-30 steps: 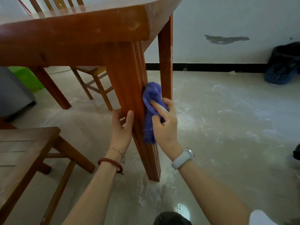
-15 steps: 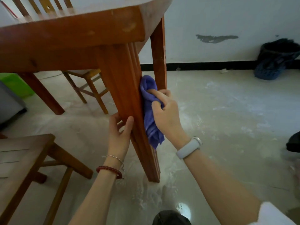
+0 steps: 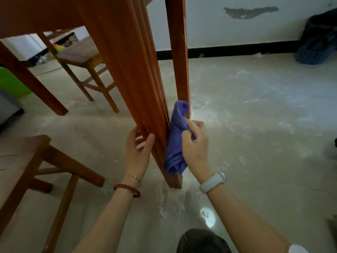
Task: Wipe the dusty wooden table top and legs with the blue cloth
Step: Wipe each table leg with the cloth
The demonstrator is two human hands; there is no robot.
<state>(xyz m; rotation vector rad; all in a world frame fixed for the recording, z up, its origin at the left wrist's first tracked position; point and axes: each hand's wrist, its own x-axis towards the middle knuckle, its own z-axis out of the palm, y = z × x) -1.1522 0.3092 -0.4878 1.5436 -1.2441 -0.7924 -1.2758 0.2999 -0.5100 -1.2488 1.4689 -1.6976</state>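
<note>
Fingers of right hand grip blue cloth against table leg near foot; left hand clasps leg opposite. Other legs likely unwiped.

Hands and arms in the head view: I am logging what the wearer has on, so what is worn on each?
The left hand has bare fingers; its wrist carries a thin silver chain bracelet and a dark red bead bracelet. The right hand wears a white smart band on the wrist. Both forearms are bare; a white sleeve edge shows near the right elbow.
</note>
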